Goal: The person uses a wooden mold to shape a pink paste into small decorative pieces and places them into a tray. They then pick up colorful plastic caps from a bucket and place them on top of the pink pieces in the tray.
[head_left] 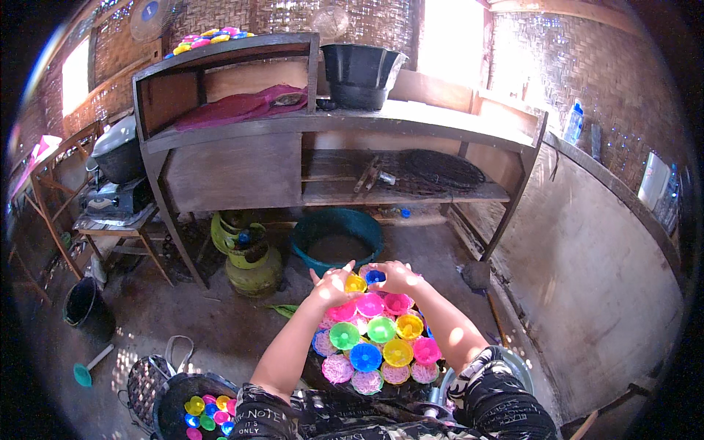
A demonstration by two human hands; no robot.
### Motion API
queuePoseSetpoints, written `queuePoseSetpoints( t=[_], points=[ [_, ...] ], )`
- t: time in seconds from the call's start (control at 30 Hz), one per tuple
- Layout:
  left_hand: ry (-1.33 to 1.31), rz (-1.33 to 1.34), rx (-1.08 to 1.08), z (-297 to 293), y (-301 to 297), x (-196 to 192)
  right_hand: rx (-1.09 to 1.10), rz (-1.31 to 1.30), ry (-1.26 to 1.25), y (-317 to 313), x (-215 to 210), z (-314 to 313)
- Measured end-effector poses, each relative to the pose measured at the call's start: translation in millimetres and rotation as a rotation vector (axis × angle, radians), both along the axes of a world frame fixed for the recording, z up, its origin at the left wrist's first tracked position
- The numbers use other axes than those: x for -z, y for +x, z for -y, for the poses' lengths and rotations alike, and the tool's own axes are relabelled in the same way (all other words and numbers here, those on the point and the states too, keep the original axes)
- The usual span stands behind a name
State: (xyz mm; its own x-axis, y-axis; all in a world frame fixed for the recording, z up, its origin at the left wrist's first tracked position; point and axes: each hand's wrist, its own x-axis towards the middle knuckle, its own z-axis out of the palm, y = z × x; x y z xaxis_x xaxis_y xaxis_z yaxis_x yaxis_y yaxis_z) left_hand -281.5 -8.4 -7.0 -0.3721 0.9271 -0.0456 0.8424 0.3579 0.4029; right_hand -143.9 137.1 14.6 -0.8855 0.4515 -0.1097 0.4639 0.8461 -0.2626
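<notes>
A round tray (323, 378) in front of me carries several small fluted plastic cups in pink, green, yellow and blue, some holding a pale purple filling. My left hand (330, 287) rests at the tray's far edge, fingers around a yellow cup (356, 283). My right hand (397, 277) is beside it, touching a blue cup (375, 276). Both forearms reach out over the tray from the lower edge.
A dark basin (174, 392) with more coloured cups sits at lower left. Ahead stand a green gas cylinder (249, 258), a teal tub (336, 236) and a wooden shelf bench (323, 139) with a black bucket (361, 73). A woven wall runs along the right.
</notes>
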Motion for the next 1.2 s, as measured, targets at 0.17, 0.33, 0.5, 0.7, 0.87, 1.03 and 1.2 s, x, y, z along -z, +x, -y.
queuePoseSetpoints(
  t=[0.17, 0.33, 0.5, 0.7, 0.87, 1.03, 1.2],
  points=[
    [0.055, -0.033, -0.058, 7.0, 4.7, -1.3, -0.063, -0.214, 0.032, 0.1, 19.1, -6.4],
    [0.048, -0.089, -0.062, 11.2, 9.1, -6.4, -0.181, -0.395, 0.000, 1.0, 24.8, -16.6],
    [0.046, -0.108, -0.037, 10.7, 10.1, -5.3, 0.292, -0.353, 0.042, 23.8, 15.6, -35.7],
    [0.036, -0.097, -0.043, 5.9, 8.3, -0.7, 0.457, -0.297, -0.166, 39.6, 27.3, -45.0],
    [0.011, -0.077, -0.020, 5.8, 8.3, -1.1, 0.423, -0.364, -0.137, 36.5, 33.9, -45.3],
    [0.158, -0.083, -0.046, 12.3, 10.5, -3.3, 0.444, -0.382, -0.115, 40.2, 34.8, -41.1],
    [0.494, 0.025, -0.142, 74.9, -16.8, 10.9, 0.397, -0.506, -0.214, 52.4, 34.9, -45.2]
  ],
)
